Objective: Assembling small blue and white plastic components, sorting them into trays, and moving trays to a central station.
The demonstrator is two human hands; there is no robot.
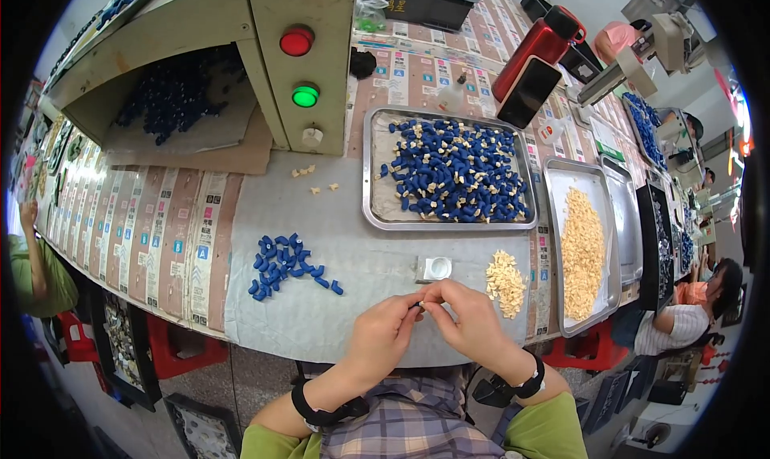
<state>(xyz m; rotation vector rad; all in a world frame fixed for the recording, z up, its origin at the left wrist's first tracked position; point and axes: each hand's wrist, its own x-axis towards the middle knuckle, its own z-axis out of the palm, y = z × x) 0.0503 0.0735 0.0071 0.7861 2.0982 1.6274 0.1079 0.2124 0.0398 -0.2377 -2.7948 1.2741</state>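
Observation:
Over the front of the paper-covered worktop my two hands meet, fingertips together. My left hand (380,329) is closed in a pinch on a small blue piece (415,305), mostly covered by the fingers. Thumb and forefinger of my right hand (467,321) are pinched at the same spot; a pale speck shows there, too small to name. Just beyond my fingers sits a small round white dish (437,268). Loose curved blue pieces (281,260) lie in a heap to the left, and a pile of small cream pieces (504,282) lies to the right.
A metal tray (449,226) of blue pieces with cream ends stands ahead. Right of it, another tray (553,242) holds cream pieces. A machine with red and green buttons (305,66) stands at left. A red bottle (529,50) and a phone (529,91) stand behind. Other people sit farther off.

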